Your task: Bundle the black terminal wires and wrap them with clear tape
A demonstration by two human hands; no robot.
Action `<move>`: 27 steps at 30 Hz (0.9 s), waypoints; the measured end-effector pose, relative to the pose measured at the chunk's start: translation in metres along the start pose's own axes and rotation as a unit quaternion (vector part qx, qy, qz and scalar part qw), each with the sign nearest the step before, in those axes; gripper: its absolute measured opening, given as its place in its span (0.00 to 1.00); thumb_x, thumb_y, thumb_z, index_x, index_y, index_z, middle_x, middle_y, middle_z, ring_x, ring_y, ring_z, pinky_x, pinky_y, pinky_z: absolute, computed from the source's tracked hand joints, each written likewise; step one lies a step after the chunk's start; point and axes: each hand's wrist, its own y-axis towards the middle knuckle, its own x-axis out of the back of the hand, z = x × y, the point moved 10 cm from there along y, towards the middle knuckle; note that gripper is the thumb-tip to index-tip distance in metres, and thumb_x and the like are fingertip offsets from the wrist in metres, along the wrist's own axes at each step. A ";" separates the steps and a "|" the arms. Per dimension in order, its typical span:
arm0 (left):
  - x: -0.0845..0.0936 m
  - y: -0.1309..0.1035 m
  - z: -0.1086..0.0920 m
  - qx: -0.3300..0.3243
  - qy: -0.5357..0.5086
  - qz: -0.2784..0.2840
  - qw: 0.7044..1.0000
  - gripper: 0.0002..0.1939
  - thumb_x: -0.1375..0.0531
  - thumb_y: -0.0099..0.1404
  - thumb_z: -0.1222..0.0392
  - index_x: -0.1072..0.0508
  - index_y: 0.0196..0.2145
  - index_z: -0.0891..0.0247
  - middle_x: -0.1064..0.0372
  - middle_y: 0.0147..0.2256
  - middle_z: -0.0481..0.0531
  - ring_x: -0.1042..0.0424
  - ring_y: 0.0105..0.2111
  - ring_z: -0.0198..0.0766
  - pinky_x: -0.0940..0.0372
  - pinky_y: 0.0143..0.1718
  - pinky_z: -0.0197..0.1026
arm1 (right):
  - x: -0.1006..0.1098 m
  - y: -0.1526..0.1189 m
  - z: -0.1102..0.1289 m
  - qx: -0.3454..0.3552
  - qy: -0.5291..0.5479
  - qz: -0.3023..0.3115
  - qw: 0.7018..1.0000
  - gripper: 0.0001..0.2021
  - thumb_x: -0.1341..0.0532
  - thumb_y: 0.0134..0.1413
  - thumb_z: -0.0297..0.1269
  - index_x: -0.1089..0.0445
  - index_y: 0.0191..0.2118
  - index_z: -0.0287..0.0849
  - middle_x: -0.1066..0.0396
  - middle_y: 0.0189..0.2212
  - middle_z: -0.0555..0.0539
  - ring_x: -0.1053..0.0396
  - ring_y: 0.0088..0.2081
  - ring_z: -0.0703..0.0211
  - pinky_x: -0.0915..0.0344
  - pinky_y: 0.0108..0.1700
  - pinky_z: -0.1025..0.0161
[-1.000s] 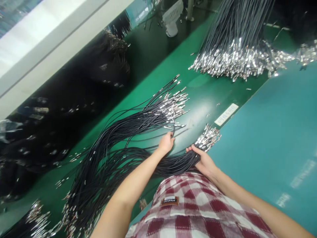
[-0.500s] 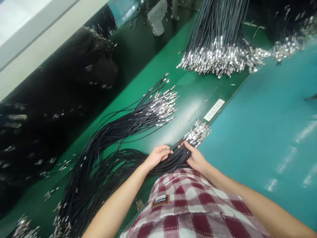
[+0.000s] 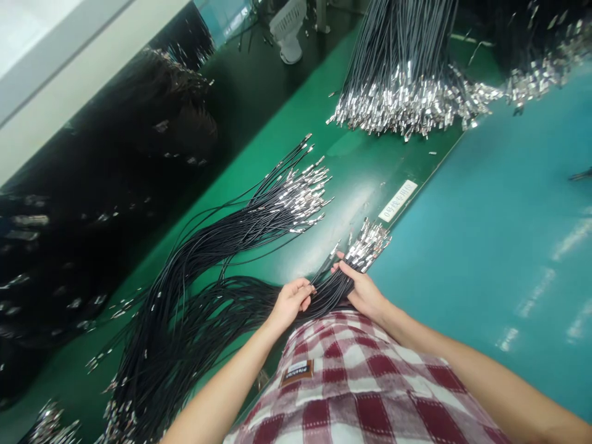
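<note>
A bundle of black cables point(image 3: 330, 295) with silvery metal ends runs across the table's near edge, just in front of my checked clothing. My right hand point(image 3: 363, 288) is wrapped round this bundle a little below its metal ends point(image 3: 370, 243). Pinched in my left hand point(image 3: 294, 300) are a few black cables, their tips point(image 3: 335, 249) standing slightly apart from the bundle. Farther in lies a second bundle of black cables point(image 3: 240, 231), its ends fanned out on the green surface, touched by neither hand.
A large bunch of cables point(image 3: 402, 98) lies at the far end of the green table point(image 3: 324, 139). Dark heaps of cables point(image 3: 106, 154) fill the left side. A white label point(image 3: 398, 201) sits at the table's edge. Beyond the edge is blue-green floor point(image 3: 481, 234); a white chair point(image 3: 289, 31) stands behind.
My left hand has shifted slightly left and down, and a few cables now stand apart from the bundle with their tips drawn back. My right hand keeps its hold.
</note>
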 end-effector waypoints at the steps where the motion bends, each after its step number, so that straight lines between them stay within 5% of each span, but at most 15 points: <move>1: 0.000 0.001 -0.001 -0.009 0.008 -0.004 1.000 0.23 0.39 0.57 0.38 0.33 0.29 0.64 0.43 0.14 0.41 0.51 0.15 0.27 0.57 0.20 0.34 | -0.001 -0.001 0.001 0.000 0.007 -0.003 1.000 0.21 0.21 0.31 0.35 0.25 0.36 0.42 0.25 0.28 0.51 0.27 0.31 0.60 0.27 0.35 0.65; 8: -0.001 -0.005 -0.007 -0.055 0.059 -0.015 0.997 0.20 0.44 0.64 0.42 0.34 0.32 0.64 0.41 0.17 0.42 0.47 0.17 0.29 0.51 0.21 0.33 | -0.003 -0.001 0.001 -0.003 0.000 -0.008 1.000 0.17 0.22 0.33 0.32 0.23 0.33 0.40 0.24 0.30 0.49 0.28 0.30 0.60 0.28 0.35 0.66; 12: -0.001 -0.006 -0.039 -0.122 0.140 -0.057 0.981 0.16 0.48 0.69 0.46 0.32 0.35 0.63 0.33 0.25 0.47 0.35 0.24 0.33 0.40 0.28 0.35 | -0.005 -0.004 0.000 -0.008 -0.031 -0.011 0.999 0.17 0.22 0.32 0.34 0.22 0.33 0.39 0.24 0.31 0.48 0.28 0.31 0.61 0.29 0.36 0.66; 15: -0.020 -0.003 -0.067 -0.161 0.282 -0.083 0.942 0.14 0.52 0.72 0.52 0.30 0.38 0.62 0.30 0.28 0.50 0.32 0.27 0.36 0.40 0.32 0.38 | -0.010 -0.009 0.004 0.007 -0.041 0.004 0.999 0.17 0.22 0.31 0.35 0.22 0.32 0.40 0.23 0.32 0.49 0.27 0.33 0.58 0.29 0.40 0.63; 19: -0.053 0.000 -0.075 -0.131 0.492 -0.091 0.856 0.18 0.55 0.72 0.62 0.32 0.53 0.64 0.26 0.34 0.58 0.28 0.32 0.44 0.40 0.35 0.43 | -0.008 -0.012 0.001 -0.007 -0.049 0.015 0.999 0.21 0.21 0.28 0.39 0.23 0.33 0.39 0.23 0.32 0.47 0.27 0.34 0.54 0.28 0.40 0.61; 22: -0.061 0.008 -0.078 -0.166 0.574 -0.062 0.799 0.16 0.53 0.72 0.59 0.27 0.46 0.65 0.26 0.36 0.61 0.29 0.38 0.48 0.39 0.41 0.46 | 0.003 -0.009 -0.001 -0.009 -0.032 -0.009 0.999 0.21 0.21 0.28 0.36 0.24 0.33 0.39 0.23 0.32 0.47 0.27 0.34 0.55 0.28 0.38 0.63; 24: -0.038 0.023 -0.083 -0.183 0.581 -0.076 0.789 0.16 0.51 0.72 0.55 0.25 0.36 0.64 0.28 0.37 0.61 0.31 0.42 0.48 0.39 0.44 0.46 | 0.007 -0.006 -0.003 -0.013 -0.010 -0.014 1.000 0.20 0.21 0.30 0.34 0.24 0.35 0.40 0.23 0.32 0.48 0.26 0.34 0.56 0.27 0.39 0.63; 27: 0.038 0.052 -0.086 -0.128 0.576 -0.182 0.786 0.08 0.46 0.69 0.61 0.28 0.38 0.65 0.31 0.43 0.63 0.34 0.46 0.49 0.40 0.47 0.47 | 0.009 -0.002 -0.008 -0.029 0.012 -0.011 0.999 0.19 0.22 0.33 0.32 0.25 0.36 0.41 0.23 0.31 0.48 0.26 0.34 0.56 0.26 0.39 0.63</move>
